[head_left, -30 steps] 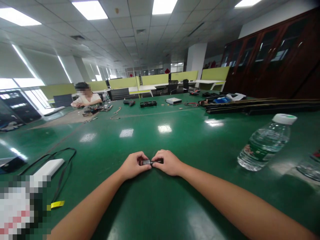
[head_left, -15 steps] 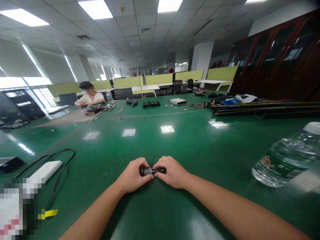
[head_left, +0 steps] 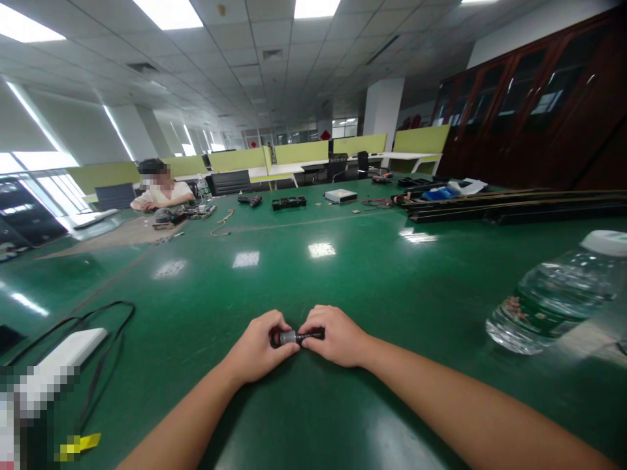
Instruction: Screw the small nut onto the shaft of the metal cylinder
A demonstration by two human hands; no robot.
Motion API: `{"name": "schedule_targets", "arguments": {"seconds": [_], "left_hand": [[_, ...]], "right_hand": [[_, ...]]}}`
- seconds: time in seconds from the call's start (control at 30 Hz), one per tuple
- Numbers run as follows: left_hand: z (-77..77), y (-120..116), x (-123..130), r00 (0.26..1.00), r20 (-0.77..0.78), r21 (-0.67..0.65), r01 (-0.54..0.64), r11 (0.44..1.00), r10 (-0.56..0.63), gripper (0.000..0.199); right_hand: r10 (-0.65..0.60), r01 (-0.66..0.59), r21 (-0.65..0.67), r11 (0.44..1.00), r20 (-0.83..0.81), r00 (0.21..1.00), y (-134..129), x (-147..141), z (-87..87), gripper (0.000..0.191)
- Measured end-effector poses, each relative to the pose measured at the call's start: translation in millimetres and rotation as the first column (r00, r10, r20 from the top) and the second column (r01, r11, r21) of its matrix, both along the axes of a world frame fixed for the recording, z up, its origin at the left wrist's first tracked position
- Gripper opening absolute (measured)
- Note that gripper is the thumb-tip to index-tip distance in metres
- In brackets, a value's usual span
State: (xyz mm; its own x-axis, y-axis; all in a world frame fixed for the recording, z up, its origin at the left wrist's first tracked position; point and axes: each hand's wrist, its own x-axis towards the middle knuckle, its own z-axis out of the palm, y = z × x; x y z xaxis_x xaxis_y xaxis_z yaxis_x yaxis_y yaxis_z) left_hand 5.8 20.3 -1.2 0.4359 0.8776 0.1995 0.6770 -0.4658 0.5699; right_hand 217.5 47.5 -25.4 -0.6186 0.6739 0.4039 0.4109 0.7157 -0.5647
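Low over the green tabletop, my two hands meet at a small dark cylinder with a silver-grey section point(head_left: 288, 337), lying sideways between them. My left hand point(head_left: 259, 344) is closed on its left end, with thumb and fingers curled around it. The thinner black right part is pinched by my right hand point(head_left: 336, 336). Fingers cover portions of the cylinder, so its exact kind cannot be made out. Both forearms reach in from the bottom of the view.
A large water bottle point(head_left: 553, 294) stands at the right. At left lie a white block point(head_left: 68, 356) and a black strap point(head_left: 110, 349). Far back are a power drill point(head_left: 249, 200), a black frame point(head_left: 289, 203), a silver box point(head_left: 341, 196), dark rails point(head_left: 455, 207) and a seated person point(head_left: 164, 192).
The head view has turned slightly right, so the surroundings sit further left. Both hands keep their hold on the cylinder, with barely any visible movement.
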Motion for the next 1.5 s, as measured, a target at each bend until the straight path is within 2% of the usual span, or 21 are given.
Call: {"name": "schedule_targets", "arguments": {"seconds": [0.2,0.6,1.1,1.27,1.5], "left_hand": [[1.2,2.0,-0.9,1.0,-0.007,-0.01,0.002,1.0,-0.002,0.018],[-0.8,4.0,-1.0,1.0,0.021,-0.098,-0.017,0.995,0.019,0.021],[-1.8,1.9,-0.2,0.999,0.019,-0.094,-0.035,0.995,0.037,0.021],[-1.4,1.8,-0.3,0.999,0.022,-0.096,-0.032,0.995,0.034,0.021],[-2.2,1.1,-0.7,0.999,0.017,-0.093,-0.04,0.995,0.042,0.021]], "right_hand": [[0.016,-0.016,0.003,1.0,0.003,1.0,2.7,1.5,1.9,0.012],[-0.064,0.065,-0.015,0.998,0.06,0.996,-4.0,7.7,-0.3,0.011],[-0.059,0.06,-0.026,0.998,0.034,0.998,-3.2,15.5,-0.3,0.01],[-0.068,0.069,-0.033,0.997,0.043,0.997,-2.0,16.0,-0.4,0.016],[-0.073,0.075,-0.033,0.997,0.06,0.996,-2.0,17.1,3.2,0.009]]}}
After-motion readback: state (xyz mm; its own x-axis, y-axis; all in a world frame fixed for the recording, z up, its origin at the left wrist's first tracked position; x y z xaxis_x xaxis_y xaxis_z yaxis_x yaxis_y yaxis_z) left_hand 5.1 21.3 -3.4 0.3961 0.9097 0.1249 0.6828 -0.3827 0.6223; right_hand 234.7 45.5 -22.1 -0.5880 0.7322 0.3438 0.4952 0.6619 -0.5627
